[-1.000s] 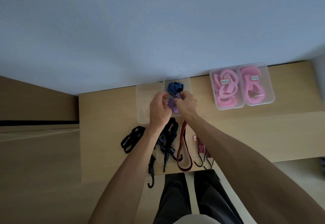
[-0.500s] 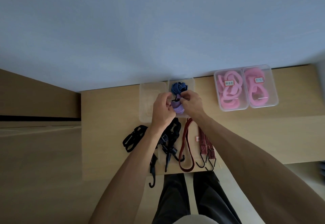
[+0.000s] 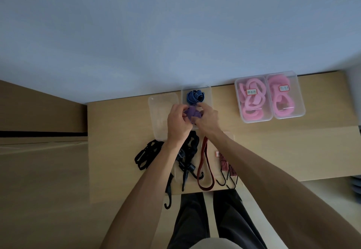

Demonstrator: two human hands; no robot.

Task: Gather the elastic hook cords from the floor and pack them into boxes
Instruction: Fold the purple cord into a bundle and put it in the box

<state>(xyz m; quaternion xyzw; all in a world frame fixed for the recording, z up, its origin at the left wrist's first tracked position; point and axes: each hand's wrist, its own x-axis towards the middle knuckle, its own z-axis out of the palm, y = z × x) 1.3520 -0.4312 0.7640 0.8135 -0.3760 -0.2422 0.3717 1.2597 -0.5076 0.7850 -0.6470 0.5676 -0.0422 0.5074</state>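
My left hand (image 3: 177, 122) and my right hand (image 3: 208, 119) both pinch a bundled purple cord (image 3: 192, 113) over the near half of a clear box (image 3: 207, 92). A coiled blue striped cord (image 3: 194, 97) lies in that box's far half. Nearer me on the wooden table (image 3: 273, 147) lie black hook cords (image 3: 147, 154), a second black bunch (image 3: 188, 158), a dark red cord loop (image 3: 205, 162) and a red striped cord (image 3: 226, 165) with black hooks. One black hook (image 3: 168, 200) hangs over the table's front edge.
A clear lid or empty box (image 3: 160, 112) lies left of the open box. Two closed clear boxes (image 3: 254, 102) (image 3: 285, 96) with pink cords and labels stand at the back right. A pale wall rises behind the table. My legs are below the front edge.
The view has shifted slightly. My hands have kept working the purple cord bundle, which now sits a little lower and more spread between my fingers.
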